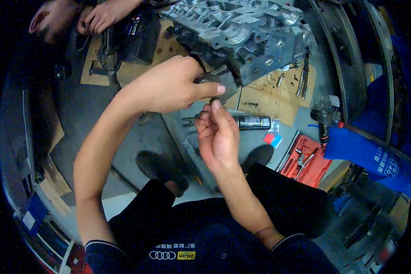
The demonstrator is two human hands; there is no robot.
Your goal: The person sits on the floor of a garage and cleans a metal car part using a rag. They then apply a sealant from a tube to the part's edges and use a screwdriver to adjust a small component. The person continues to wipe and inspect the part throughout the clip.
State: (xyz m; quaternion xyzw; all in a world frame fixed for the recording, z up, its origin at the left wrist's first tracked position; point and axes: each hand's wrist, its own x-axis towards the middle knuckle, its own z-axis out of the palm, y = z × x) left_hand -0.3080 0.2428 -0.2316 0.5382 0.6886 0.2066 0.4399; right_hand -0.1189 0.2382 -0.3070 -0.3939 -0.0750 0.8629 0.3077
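While the small dark part (213,101) sat just off the near corner of the cylinder head (265,52), the right hand (220,134) seemed to pinch it narrowly between thumb and fingertip. The left hand (179,84) curled just left of that corner, and whether it gripped the grey piece (229,83) there could not be told. A slack pinch might have dropped the part toward the spray can (255,122), on the cylinder head's near side

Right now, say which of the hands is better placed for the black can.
Probably the right hand: the black can lies just right of it in this view. The left hand is farther off, near the metal engine part. Whether the right already holds anything is hard to tell.
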